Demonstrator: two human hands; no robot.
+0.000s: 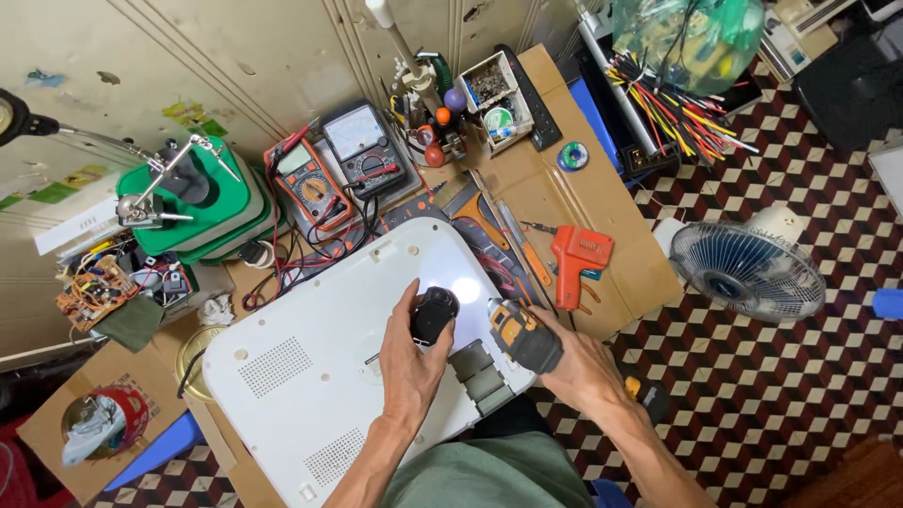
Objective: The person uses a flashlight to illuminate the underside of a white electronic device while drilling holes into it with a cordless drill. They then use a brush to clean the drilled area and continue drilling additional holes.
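Hands work low in the view over a white casing, a broad plastic panel with rounded corners and vent grids that lies flat on the surface. The left hand rests on the casing, its fingers closed around a small black part that sits against the panel near its middle. The right hand is clenched around a drill, black with orange trim, held at the casing's right edge beside a row of grey slots; its nose points toward the black part. Just beyond the casing lies an orange glue gun on brown cardboard, with flat hand tools between it and the panel. Farther back stand two meters, an orange one and a grey one, their red and black leads trailing toward the casing. To their left are a green stand with metal clip arms and a bare circuit board. At the back edge are a cup of screwdrivers and a small parts box. On the checkered floor to the right stands a fan, and beyond it a bundle of coloured wires.
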